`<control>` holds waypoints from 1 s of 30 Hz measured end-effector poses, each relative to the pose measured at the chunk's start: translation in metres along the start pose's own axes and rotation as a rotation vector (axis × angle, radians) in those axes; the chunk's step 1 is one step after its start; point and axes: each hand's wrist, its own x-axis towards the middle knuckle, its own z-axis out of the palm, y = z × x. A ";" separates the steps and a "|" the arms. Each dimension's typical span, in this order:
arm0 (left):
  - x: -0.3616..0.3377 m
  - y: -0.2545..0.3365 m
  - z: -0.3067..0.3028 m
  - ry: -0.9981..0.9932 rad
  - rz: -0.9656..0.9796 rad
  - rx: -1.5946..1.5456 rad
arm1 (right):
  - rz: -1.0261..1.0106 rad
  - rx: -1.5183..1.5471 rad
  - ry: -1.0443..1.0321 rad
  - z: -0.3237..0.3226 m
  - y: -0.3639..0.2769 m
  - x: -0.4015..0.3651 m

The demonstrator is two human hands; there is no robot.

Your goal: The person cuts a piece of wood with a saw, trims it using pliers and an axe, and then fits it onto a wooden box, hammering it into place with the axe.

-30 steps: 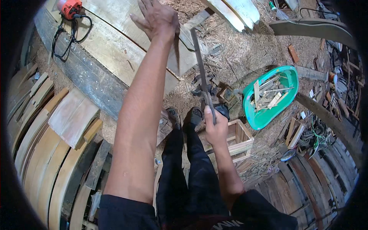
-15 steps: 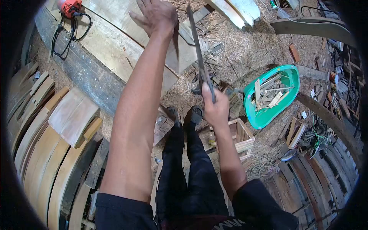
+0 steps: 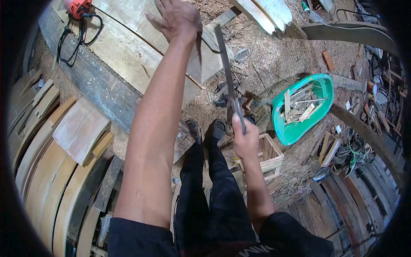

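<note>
My left hand lies on a wide pale board at the top of the view, fingers spread and pressing on the wood. In my closed right hand is a handsaw, gripped at its handle. Its long narrow blade points away from me, seen nearly edge-on. The blade passes close by the right end of the board, where a small piece of wood sits.
A red power tool with a black cord rests on the boards at upper left. On the sawdust-covered floor stand a green tub of wood scraps and a wooden crate. Stacked planks lie at left.
My right hand has drawn the saw back toward my body and slightly to the right. My left hand has stayed nearly in place on the board.
</note>
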 end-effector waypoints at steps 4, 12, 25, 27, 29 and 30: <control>-0.001 -0.006 -0.005 -0.036 -0.005 -0.015 | -0.053 -0.017 0.010 0.015 -0.013 0.041; 0.001 -0.006 0.005 0.006 -0.002 0.002 | -0.101 -0.084 -0.004 0.004 -0.009 0.035; 0.000 -0.005 0.010 0.033 0.010 0.040 | -0.030 0.034 -0.025 0.007 -0.007 0.025; 0.002 -0.006 0.010 0.063 0.027 0.081 | -0.005 0.030 0.011 0.006 -0.003 -0.004; 0.002 -0.007 0.007 0.033 0.012 0.024 | -0.079 0.031 0.043 0.007 0.000 -0.002; 0.001 -0.004 0.004 0.015 0.006 -0.009 | -0.068 0.013 0.030 0.009 -0.006 0.014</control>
